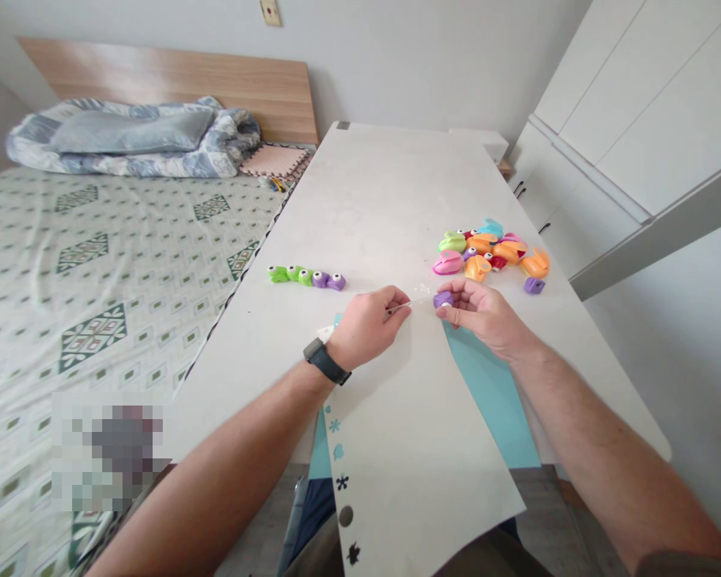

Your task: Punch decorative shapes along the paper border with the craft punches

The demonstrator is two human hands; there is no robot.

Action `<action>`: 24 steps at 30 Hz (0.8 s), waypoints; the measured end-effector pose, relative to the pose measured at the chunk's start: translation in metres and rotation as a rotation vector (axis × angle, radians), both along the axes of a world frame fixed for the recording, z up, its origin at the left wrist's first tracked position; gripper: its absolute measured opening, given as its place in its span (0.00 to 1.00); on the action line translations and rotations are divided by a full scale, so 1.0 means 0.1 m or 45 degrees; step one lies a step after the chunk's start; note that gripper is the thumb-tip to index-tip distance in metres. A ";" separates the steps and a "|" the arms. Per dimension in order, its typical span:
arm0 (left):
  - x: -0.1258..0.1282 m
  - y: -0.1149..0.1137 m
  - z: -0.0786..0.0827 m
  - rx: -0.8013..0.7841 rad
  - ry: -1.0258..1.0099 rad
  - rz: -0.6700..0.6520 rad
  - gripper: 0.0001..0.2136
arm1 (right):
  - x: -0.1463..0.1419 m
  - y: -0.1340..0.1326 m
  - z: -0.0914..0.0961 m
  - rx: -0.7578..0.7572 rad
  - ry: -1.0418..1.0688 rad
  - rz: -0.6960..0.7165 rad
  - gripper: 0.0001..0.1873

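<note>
My left hand (369, 324) pinches the far edge of a white paper sheet (414, 449) that has small shapes punched along its left side. A black watch sits on that wrist. My right hand (477, 308) grips a small purple paper punch (443, 300) at the same edge of the sheet. A teal sheet (493, 397) lies under the white one. Both sheets hang over the near edge of the white table (366, 200).
A row of green and purple punches (306, 276) lies left of my hands. A pile of several coloured punches (489, 252) sits at the right. A bed (96, 264) with a folded blanket lies left of the table; white cupboards stand at right.
</note>
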State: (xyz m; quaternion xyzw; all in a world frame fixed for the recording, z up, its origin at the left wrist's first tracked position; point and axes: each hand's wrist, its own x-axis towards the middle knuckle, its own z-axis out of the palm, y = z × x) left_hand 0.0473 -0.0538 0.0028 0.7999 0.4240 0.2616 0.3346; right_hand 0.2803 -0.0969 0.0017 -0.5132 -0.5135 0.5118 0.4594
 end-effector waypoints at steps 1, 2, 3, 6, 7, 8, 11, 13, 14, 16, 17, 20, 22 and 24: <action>0.00 0.00 0.00 -0.002 0.002 -0.001 0.10 | 0.00 0.00 0.00 0.000 -0.001 0.005 0.24; 0.00 0.00 0.00 -0.003 0.002 -0.002 0.10 | -0.01 0.00 -0.01 0.000 -0.003 0.010 0.24; 0.00 0.00 0.01 -0.004 0.001 -0.004 0.10 | -0.02 0.00 -0.01 -0.001 -0.006 0.017 0.24; 0.01 -0.01 0.01 -0.001 -0.006 -0.012 0.10 | -0.04 0.01 -0.03 0.007 -0.014 0.032 0.24; 0.01 -0.01 0.01 -0.001 -0.009 -0.017 0.10 | -0.05 0.01 -0.03 0.011 -0.016 0.036 0.24; 0.01 -0.01 0.02 -0.002 -0.012 -0.022 0.10 | -0.05 0.01 -0.04 0.016 -0.017 0.039 0.24; 0.02 -0.01 0.03 -0.008 -0.022 -0.038 0.10 | -0.06 0.02 -0.05 0.024 -0.013 0.043 0.25; 0.02 -0.02 0.03 -0.008 -0.029 -0.044 0.10 | -0.06 0.02 -0.05 0.001 -0.001 0.036 0.26; 0.02 -0.02 0.04 -0.007 -0.031 -0.044 0.10 | -0.07 0.02 -0.04 -0.018 0.005 0.031 0.26; 0.02 -0.02 0.04 -0.003 -0.034 -0.045 0.09 | -0.07 0.01 -0.03 -0.056 0.011 0.028 0.27; 0.02 -0.03 0.04 -0.002 -0.033 -0.047 0.09 | -0.07 0.01 -0.02 -0.068 0.009 0.030 0.27; 0.01 -0.03 0.04 0.002 -0.035 -0.058 0.09 | -0.08 0.00 0.00 -0.076 0.003 0.037 0.25; 0.01 -0.03 0.03 0.005 -0.041 -0.064 0.09 | -0.08 0.00 0.00 -0.073 0.005 0.036 0.25; 0.01 -0.03 0.03 0.008 -0.045 -0.065 0.09 | -0.09 0.00 0.00 -0.071 0.009 0.035 0.24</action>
